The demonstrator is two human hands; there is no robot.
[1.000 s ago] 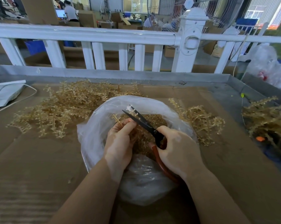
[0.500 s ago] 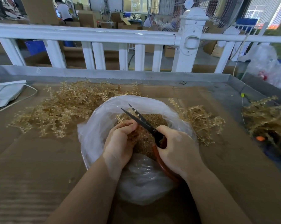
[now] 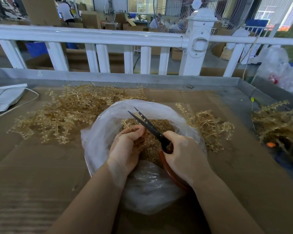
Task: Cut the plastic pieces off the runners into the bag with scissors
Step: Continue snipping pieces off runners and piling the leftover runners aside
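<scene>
scissors (image 3: 147, 125) gape over the bag (image 3: 98, 141), handles gripped in my right hand (image 3: 184, 154); my left hand (image 3: 128, 146) pinches a runner (image 3: 128, 126) above it. i'd feed each stem deep between the blades and snip near the piece, so it drops inside.

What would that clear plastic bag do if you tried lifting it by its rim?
The bag looks thin and crinkled, so probably floppy and sagging. It holds a heap of cut pieces, so likely bottom-heavy. Its glossy film may be slippery.
</scene>
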